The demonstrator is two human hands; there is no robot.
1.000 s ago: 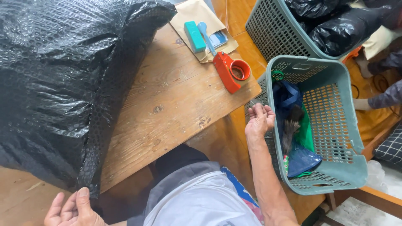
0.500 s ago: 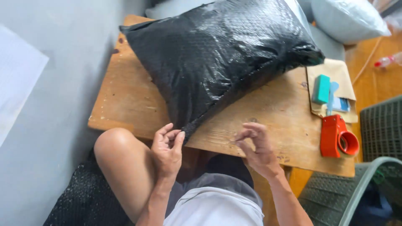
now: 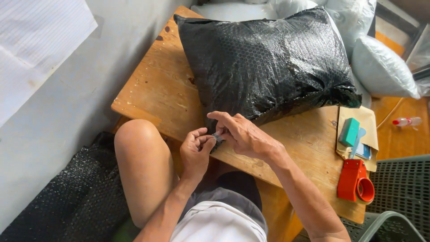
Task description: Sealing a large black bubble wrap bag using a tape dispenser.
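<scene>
Here, at the table's (image 3: 152, 96) near edge, the left hand (image 3: 195, 150) and right hand (image 3: 244, 134) together pinch the black bubble-wrap bag's (image 3: 268, 62) near corner, its bulk lying beyond them.

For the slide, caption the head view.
Both hands, left hand and right hand, pinch the corner of a black bubble-wrap bag on a wooden table.

The wooden table (image 3: 165, 89) bears a black bubble-wrap bag (image 3: 268, 62), a tape dispenser (image 3: 354, 181), perhaps envelopes (image 3: 369, 123).
</scene>
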